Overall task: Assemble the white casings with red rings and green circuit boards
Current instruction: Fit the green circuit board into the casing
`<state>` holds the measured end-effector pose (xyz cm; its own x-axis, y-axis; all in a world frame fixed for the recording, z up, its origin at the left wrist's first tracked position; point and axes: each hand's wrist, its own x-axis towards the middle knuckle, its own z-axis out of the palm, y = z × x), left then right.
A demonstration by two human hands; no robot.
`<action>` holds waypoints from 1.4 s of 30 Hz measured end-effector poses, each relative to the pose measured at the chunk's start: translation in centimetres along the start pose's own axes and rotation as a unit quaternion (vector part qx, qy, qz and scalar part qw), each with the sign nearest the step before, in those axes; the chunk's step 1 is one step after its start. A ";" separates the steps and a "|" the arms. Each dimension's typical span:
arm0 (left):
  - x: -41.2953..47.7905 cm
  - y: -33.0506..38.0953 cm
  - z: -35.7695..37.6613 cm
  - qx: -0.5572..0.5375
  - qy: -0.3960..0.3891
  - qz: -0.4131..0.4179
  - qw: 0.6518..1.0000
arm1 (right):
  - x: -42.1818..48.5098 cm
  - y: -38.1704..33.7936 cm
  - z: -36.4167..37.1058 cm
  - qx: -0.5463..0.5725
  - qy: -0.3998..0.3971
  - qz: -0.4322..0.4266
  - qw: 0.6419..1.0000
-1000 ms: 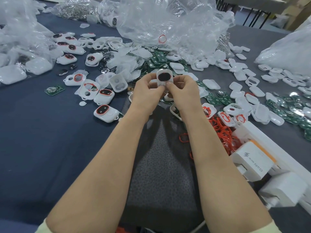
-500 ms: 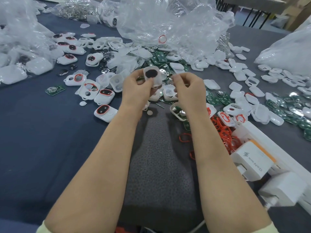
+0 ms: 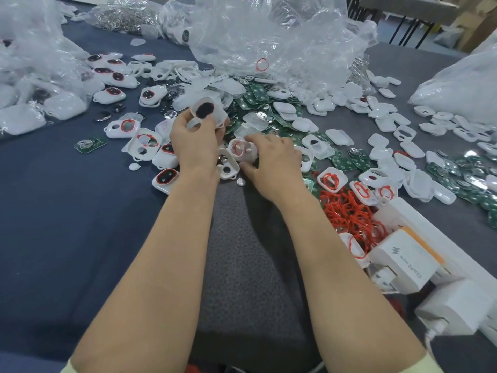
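The left hand [image 3: 196, 141] now grips the closed casing [image 3: 205, 113] alone; the right hand [image 3: 271, 160] has dropped beside it, pinching a red-ringed casing [image 3: 241, 151], likely the next unit.

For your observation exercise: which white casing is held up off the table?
The dark-windowed casing, gripped by the left hand; the rest lie in piles.

Held casing [image 3: 207, 111] blurred — power strip [image 3: 451, 246] cropped.
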<state>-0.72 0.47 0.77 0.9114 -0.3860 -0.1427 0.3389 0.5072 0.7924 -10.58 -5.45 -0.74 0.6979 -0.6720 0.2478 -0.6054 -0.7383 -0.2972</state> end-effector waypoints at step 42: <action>-1.5 -0.8 1.0 0.127 -0.121 -0.065 0.982 | 1.1 2.1 -4.5 0.534 0.090 0.140 0.829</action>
<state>-2.59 -0.12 0.95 0.7713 -0.6228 -0.1309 0.3514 0.2453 0.9035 -12.78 -7.97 3.04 0.4606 -0.8769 0.1370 0.0183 -0.1450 -0.9893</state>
